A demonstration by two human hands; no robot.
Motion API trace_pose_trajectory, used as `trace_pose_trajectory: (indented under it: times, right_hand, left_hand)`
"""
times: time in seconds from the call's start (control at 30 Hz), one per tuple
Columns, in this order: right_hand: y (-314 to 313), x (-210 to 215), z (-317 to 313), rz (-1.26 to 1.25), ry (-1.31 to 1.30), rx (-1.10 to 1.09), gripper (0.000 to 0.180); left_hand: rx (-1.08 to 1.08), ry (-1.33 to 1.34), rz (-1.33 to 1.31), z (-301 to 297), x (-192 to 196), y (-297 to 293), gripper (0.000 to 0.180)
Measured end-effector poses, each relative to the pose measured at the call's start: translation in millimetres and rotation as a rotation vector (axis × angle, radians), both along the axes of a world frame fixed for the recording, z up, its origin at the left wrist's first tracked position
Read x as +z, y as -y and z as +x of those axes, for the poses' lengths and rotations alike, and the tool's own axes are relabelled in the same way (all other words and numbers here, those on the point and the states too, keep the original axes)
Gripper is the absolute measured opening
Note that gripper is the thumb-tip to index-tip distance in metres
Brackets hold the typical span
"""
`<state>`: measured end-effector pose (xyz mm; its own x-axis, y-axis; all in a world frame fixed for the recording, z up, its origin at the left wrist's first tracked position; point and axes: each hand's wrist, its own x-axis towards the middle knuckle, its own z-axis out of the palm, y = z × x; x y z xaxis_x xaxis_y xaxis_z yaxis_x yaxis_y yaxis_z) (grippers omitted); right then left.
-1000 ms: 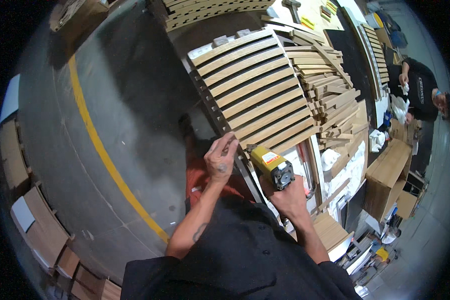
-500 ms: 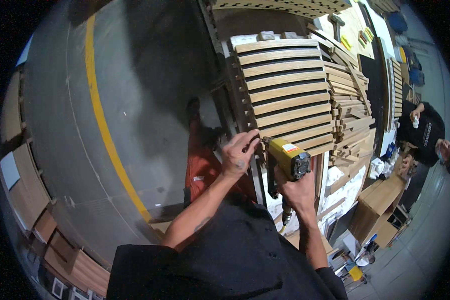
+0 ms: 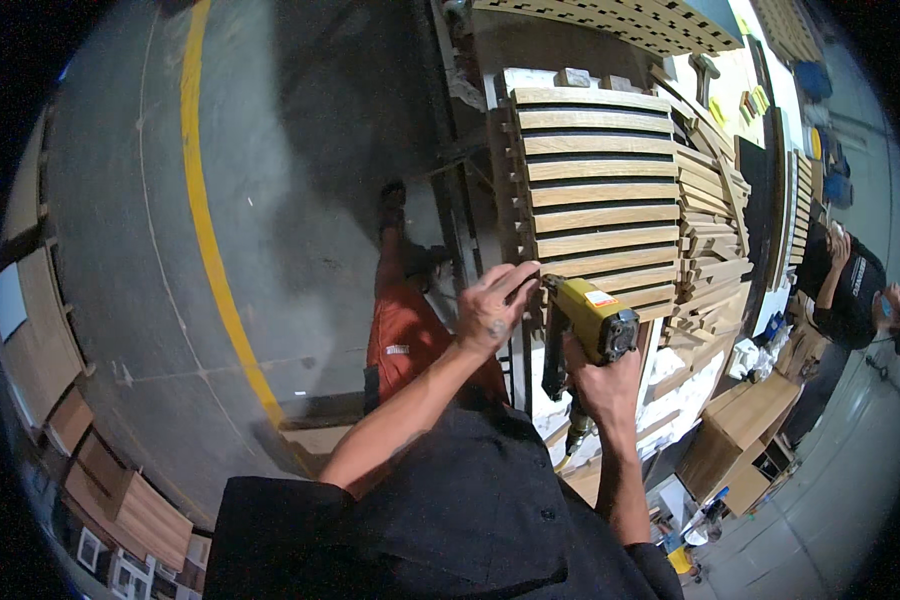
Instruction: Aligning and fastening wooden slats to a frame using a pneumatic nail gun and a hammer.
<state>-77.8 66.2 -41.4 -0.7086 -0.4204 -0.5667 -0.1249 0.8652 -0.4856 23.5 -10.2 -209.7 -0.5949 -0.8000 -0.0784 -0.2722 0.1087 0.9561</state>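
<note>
My right hand [image 3: 606, 385] is wrapped round the grip of a yellow and black air nail gun [image 3: 595, 315]. The gun's nose rests at the near left corner of a slatted wood panel [image 3: 605, 190], whose pale strips lie across a dark backing with gaps between them. Close to that nose, my left hand [image 3: 492, 312] has its fingers curled and pinched at the panel's left edge. Whatever sits between those fingertips is too small to make out. An air hose fitting [image 3: 576, 440] hangs below the gun's handle.
Loose wood strips [image 3: 710, 220] are heaped right of the panel. A hammer [image 3: 705, 78] lies at the far end, near a stack of notched panels [image 3: 620, 22]. Across the bench is a co-worker in black [image 3: 850, 285]. A yellow floor line [image 3: 202, 215] runs along the left.
The view has shifted, so the bench sits a little farther right. Both hands and the nail gun stay by the panel's near left corner. The co-worker's arms have moved.
</note>
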Motion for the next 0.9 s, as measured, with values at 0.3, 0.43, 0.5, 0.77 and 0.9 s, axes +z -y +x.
trace_pose_trajectory:
  times: [0.3, 0.43, 0.5, 0.77, 0.9]
  right_hand:
    - [5, 2, 0, 0.051, -0.060, 0.056, 0.033]
    - [13, 7, 2, 0.045, -0.055, 0.022, 0.032]
    - [15, 7, 3, 0.035, -0.059, 0.014, 0.031]
    - [17, 12, 0, 0.134, -0.117, 0.161, 0.025]
    - [-26, 13, 8, -0.086, -0.027, -0.054, 0.029]
  left_hand:
    - [-0.010, -0.057, -0.035, 1, -5, 0, 0.030]
    - [-0.022, -0.050, -0.044, 2, -7, 0, 0.030]
    - [-0.023, -0.043, -0.004, 2, -6, -1, 0.029]
    - [-0.026, -0.083, 0.011, 2, -2, 3, 0.029]
    - [0.019, 0.023, 0.211, 1, 7, 0, 0.034]
